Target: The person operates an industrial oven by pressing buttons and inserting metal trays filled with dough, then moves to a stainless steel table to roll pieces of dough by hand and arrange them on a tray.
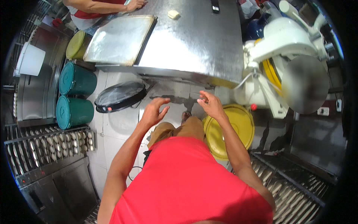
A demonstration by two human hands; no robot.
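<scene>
Both of my hands are raised in front of me, a little short of the steel table [194, 41]. My left hand [153, 112] holds nothing; its thumb and fingers are apart. Across from it, my right hand [211, 104] is empty too, with its fingers spread and slightly curled. A small pale lump of dough [173, 14] lies on the table, beyond the reach of either hand. At the table's left side rests a worn metal baking tray [119, 39]. Below my right forearm is a yellow round lid [238, 128].
A black-rimmed round fan [121, 96] stands on the floor at left. Teal lidded bins [76, 112] and racks of dough pieces [63, 145] line the left. A white mixer [279, 41] stands at right, another dough rack [291, 194] behind. A co-worker's hand [135, 4] touches the table.
</scene>
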